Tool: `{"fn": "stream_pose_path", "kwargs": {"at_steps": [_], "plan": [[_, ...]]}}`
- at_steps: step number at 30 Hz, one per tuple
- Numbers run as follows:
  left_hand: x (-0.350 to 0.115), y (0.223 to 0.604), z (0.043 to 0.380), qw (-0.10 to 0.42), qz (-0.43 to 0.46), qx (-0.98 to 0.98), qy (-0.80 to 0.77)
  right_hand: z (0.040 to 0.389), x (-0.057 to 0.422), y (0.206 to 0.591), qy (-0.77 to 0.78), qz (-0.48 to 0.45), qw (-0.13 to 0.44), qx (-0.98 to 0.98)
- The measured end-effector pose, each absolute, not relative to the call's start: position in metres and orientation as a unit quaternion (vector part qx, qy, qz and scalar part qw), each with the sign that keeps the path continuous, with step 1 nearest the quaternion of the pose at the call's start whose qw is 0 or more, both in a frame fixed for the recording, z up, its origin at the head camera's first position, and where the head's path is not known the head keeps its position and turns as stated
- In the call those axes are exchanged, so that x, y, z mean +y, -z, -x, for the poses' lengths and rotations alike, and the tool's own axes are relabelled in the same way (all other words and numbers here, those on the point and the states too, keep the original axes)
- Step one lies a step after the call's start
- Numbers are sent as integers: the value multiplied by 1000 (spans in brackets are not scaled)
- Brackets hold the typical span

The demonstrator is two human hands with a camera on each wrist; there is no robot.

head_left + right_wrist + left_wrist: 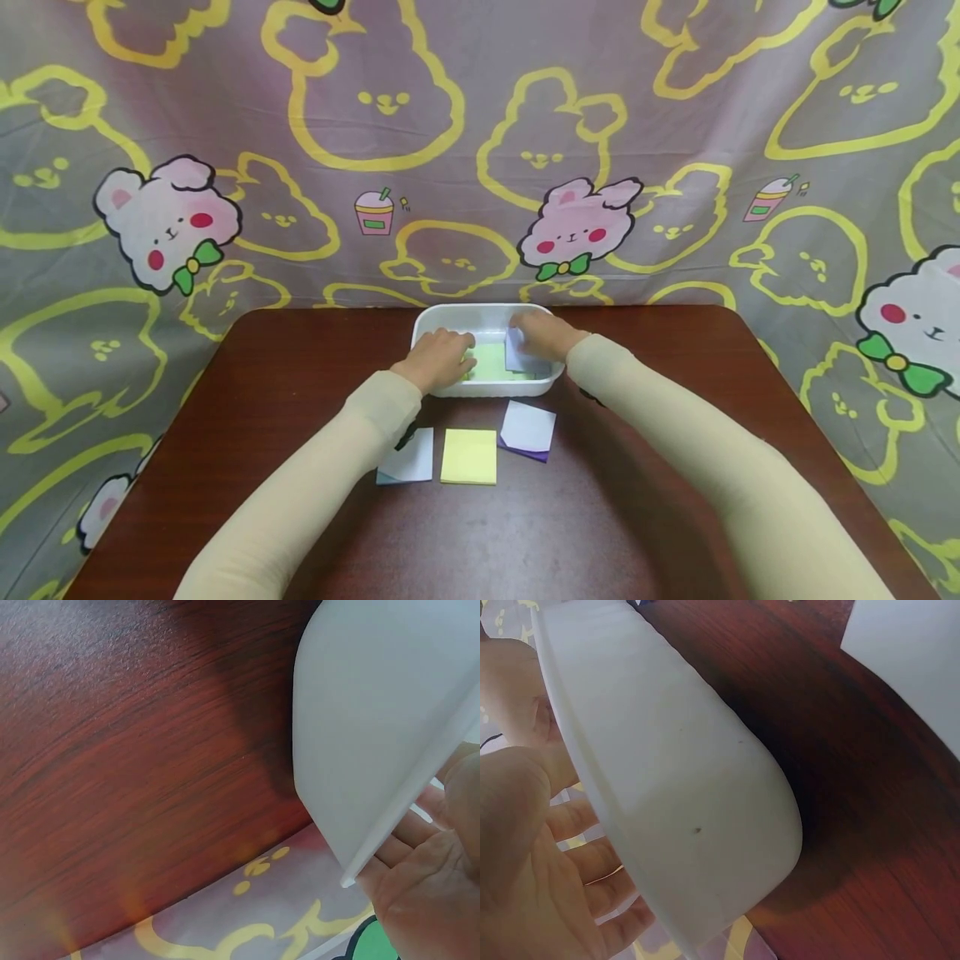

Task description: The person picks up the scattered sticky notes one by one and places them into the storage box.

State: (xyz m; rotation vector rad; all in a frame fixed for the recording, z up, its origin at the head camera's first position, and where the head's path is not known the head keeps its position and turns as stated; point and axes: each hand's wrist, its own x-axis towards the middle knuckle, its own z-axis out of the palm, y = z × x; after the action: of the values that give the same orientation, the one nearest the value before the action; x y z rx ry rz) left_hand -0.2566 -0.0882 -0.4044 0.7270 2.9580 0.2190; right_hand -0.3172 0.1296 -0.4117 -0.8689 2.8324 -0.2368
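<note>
A white plastic tub (487, 388) stands at the table's far edge, with pale green sticky notes (489, 363) inside. My right hand (546, 335) reaches over the tub's right end and pinches a pale lavender sticky note pad (517, 353), tilted against the inner right side. Over the left end goes my left hand (437, 360), its thumb and index finger apart above the green notes, with a bit of yellow beside them. In the left wrist view, the tub wall (682, 772) hides the left fingertips; in the right wrist view, the wall (367, 727) hides the right ones.
In front of the tub, on the brown table (600, 533), lie a yellow sticky note pad (468, 457), a white-topped pad over purple (528, 428) and a pale blue pad (412, 460) partly under the left sleeve. A patterned curtain (465, 125) hangs behind the table.
</note>
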Motion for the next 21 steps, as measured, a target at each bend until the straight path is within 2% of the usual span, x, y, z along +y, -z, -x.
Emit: {"fn": "stream_pose_path", "kwargs": {"at_steps": [11,21], "plan": [[-88,403,257,39,-244,966,-77,317,128,404,93,287,86,949],[-88,399,255,29,-240,967,-80,311,125,400,107,306,63,944]]}}
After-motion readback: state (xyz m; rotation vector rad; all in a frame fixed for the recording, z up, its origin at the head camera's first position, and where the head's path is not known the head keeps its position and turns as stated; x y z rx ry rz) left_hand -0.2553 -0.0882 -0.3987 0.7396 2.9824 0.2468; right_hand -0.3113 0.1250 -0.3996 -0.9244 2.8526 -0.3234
